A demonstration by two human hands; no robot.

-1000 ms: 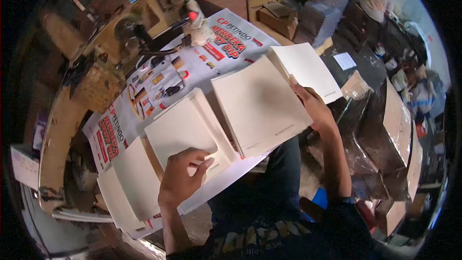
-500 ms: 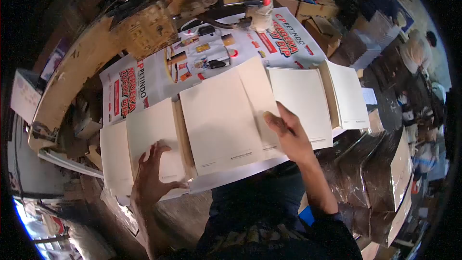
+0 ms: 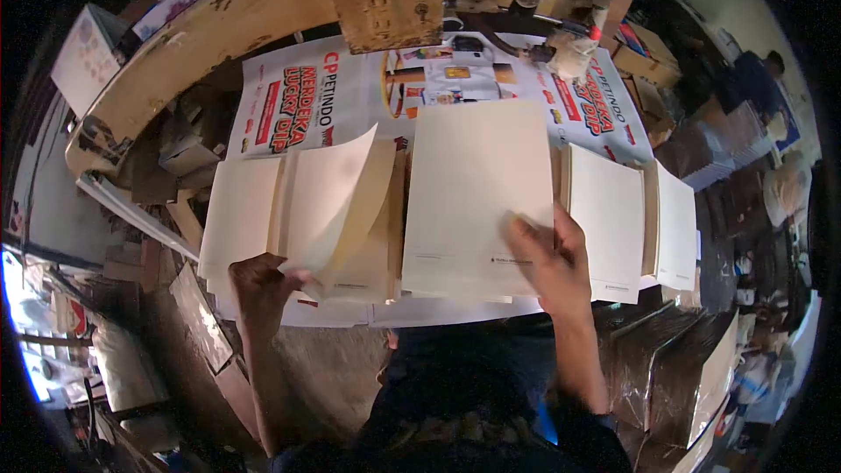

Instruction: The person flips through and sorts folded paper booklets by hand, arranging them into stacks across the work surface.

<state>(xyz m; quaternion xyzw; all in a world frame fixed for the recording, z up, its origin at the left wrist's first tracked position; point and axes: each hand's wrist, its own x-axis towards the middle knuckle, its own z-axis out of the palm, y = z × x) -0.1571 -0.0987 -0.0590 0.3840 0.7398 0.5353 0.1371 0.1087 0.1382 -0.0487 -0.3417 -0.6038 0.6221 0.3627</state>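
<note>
Stacks of cream paper sheets with small print along the lower edge stand in a row on the table. My left hand (image 3: 261,293) is closed, pinching the lower left corner of a sheet of paper (image 3: 328,197) that curls up from its stack. My right hand (image 3: 565,271) grips the right edge of the top sheet on the middle stack (image 3: 477,184), thumb on top and fingers round the edge. To its right are another stack (image 3: 603,223) and an end stack (image 3: 674,228). At the far left lies one more stack (image 3: 236,219).
A printed banner (image 3: 293,105) lies beneath the stacks. Behind it stand a worn metal machine part (image 3: 385,4) and a wrapped post (image 3: 574,52). Plastic-wrapped bundles (image 3: 670,368) are at the lower right. Another person (image 3: 753,88) is at the far right.
My left hand has closed on a sheet and lifted it into a curl. The slanted sheet at my right hand now lies square on the middle stack. The view has shifted.
</note>
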